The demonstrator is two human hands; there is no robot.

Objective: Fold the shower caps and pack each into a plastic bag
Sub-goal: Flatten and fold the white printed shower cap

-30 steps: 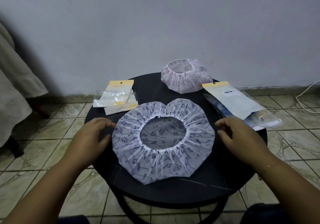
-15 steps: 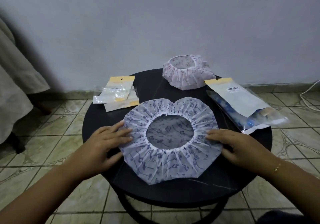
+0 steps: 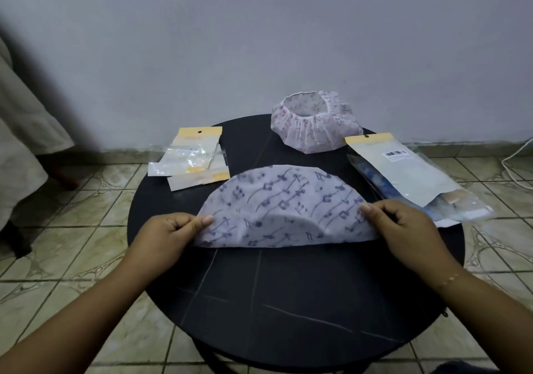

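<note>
A white shower cap with blue music notes (image 3: 284,200) lies folded into a half circle in the middle of the round black table (image 3: 288,301), straight edge toward me. My left hand (image 3: 170,230) pinches its left corner between thumb and fingers. My right hand (image 3: 403,223) pinches its right corner the same way. A second shower cap, white with pink print (image 3: 315,121), sits unfolded and puffed up at the table's far side. Empty plastic bags with yellow headers (image 3: 191,157) lie at the left.
A filled plastic bag with a barcode label (image 3: 409,174) lies on the table's right side, overhanging the edge. A grey wall stands close behind the table. Beige cloth (image 3: 20,131) hangs at the far left over the tiled floor. A white cable (image 3: 516,154) runs at the right.
The blue cap lay flat and open with its elastic ring up; both hands took its sides and folded it in half. It now shows its smooth outer side.
</note>
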